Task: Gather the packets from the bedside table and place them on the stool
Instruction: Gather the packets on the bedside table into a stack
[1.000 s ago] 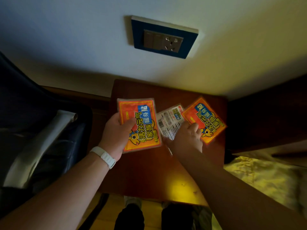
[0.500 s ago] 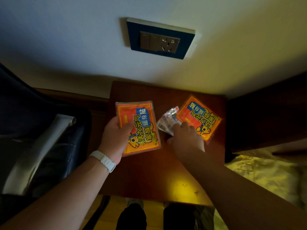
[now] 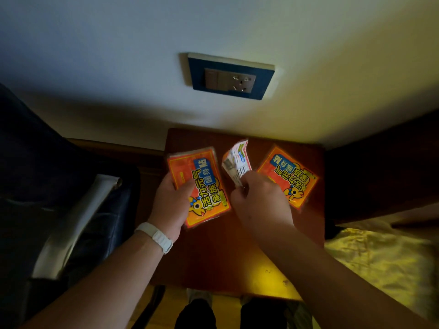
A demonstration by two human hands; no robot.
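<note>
Now | left hand grips orange packet | right hand pinches white packet | third packet near table edge

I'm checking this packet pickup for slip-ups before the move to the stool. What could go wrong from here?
1. The right hand pinches the white packet only at its lower edge; it stands up bent and could slip out.
2. The orange packet lying on the table sits partly behind that hand and might get left behind or nudged.
3. The left hand grips its stack near one corner, so adding more could fan it out.
</note>
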